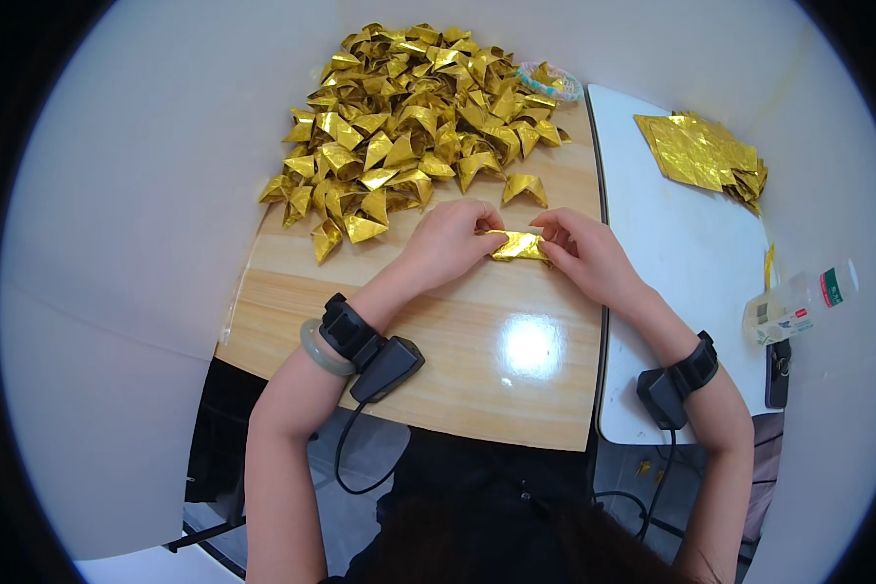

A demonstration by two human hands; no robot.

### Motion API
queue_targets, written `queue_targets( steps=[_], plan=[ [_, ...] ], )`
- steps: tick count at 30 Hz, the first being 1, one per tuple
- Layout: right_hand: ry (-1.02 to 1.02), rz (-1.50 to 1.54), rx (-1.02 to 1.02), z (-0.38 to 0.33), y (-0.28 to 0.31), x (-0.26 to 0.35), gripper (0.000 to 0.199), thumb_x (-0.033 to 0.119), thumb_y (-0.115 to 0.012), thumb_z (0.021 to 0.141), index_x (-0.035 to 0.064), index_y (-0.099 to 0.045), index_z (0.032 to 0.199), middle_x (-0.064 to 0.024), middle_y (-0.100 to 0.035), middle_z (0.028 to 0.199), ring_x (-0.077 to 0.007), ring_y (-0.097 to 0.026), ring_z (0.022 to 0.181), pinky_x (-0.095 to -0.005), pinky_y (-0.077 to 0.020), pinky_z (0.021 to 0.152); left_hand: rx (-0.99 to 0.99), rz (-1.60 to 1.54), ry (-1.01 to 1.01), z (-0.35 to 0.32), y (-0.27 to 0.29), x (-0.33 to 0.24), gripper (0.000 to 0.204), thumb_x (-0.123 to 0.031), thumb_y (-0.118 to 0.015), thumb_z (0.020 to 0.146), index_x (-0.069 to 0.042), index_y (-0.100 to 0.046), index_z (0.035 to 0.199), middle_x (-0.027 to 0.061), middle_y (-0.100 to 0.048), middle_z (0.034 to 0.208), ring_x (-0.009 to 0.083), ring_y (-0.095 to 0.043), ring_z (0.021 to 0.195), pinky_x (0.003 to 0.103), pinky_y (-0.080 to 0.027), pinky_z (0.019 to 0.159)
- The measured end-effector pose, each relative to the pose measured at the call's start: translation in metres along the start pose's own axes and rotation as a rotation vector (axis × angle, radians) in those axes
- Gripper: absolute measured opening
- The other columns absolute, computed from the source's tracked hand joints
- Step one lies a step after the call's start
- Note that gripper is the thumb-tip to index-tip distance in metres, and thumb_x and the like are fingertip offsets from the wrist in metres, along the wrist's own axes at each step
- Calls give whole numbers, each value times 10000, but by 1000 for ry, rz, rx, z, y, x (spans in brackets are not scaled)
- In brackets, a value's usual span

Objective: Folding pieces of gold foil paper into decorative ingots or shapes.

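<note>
A narrow strip of folded gold foil paper (pixel 520 245) stretches between my two hands, just above or on the wooden table. My left hand (pixel 450 241) pinches its left end between thumb and fingers. At the other end, my right hand (pixel 592 255) grips with thumb and curled fingers. Beyond the hands lies a big heap of folded gold paper pieces (pixel 399 136) with pointed ends. One such folded piece (pixel 525 189) sits apart, just past the strip.
A stack of flat gold sheets (pixel 701 154) lies on the white side table (pixel 667 253). A clear plastic bottle (pixel 798 302) and a dark phone-like object (pixel 778 375) are at its right. A pastel ring-shaped band (pixel 549 82) stands by the heap. Pale walls enclose the tables.
</note>
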State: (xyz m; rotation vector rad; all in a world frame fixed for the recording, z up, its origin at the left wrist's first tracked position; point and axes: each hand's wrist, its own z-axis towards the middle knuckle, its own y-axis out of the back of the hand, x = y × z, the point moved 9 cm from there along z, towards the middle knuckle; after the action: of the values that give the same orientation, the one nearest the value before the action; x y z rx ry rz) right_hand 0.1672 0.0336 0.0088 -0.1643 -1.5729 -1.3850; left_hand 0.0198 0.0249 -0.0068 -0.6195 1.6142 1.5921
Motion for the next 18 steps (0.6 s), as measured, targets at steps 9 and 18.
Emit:
queue_targets(
  steps=[9,18],
  plan=[
    [268,-431,-219,-4,16,10,222,184,-666,786,67,-591,958,-96,-561,924,-282,-529,932,-372,-439,806,142,268,-403,-9,-17,-36,213,-55,-603,789,-109,-661,987,81,-542,906,250,-523,920,333,-437,784],
    [-216,-189,-78,0,34,-28,207,155,-657,799,42,-613,967,-82,-620,868,-221,-611,802,-330,-485,733,137,435,-455,-14,-26,-40,428,-21,-505,813,-165,-603,1204,99,-491,938,259,-490,913,332,-424,791]
  ],
)
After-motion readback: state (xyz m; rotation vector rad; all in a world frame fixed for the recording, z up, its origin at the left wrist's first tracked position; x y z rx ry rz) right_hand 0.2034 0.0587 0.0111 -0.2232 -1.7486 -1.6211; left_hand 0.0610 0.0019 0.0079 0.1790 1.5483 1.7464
